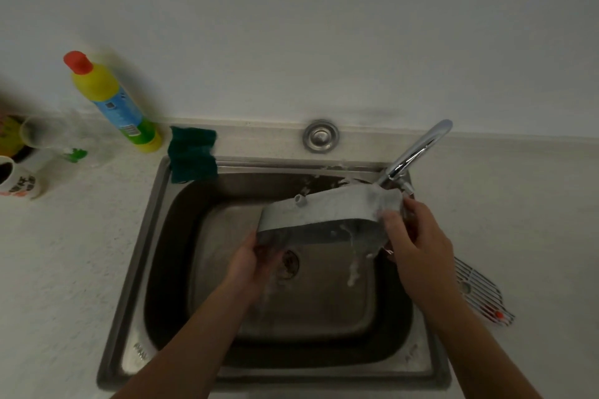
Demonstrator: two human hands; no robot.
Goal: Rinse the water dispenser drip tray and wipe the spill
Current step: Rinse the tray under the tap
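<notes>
— both hands on the drip tray (327, 209)?
— yes. it's tilted over the sink (162, 220) under the faucet (418, 152), water spilling off. left hand (251, 261) fingers curl around its left end; right hand (418, 246) thumb and fingers pinch the right end.
— its grille (479, 291)?
— on the counter, right of the sink.

The drip tray (327, 209) is pale grey. The sink (129, 301) is dull steel grey, the tap (418, 152) bright chrome. A dark green sponge (193, 154) sits at the sink's far-left corner. The bottle (113, 100) is yellow with a red cap and a blue-and-green label. The worktop (64, 253) is speckled off-white. The grille (479, 291) is white-barred with 1 red spot.
</notes>
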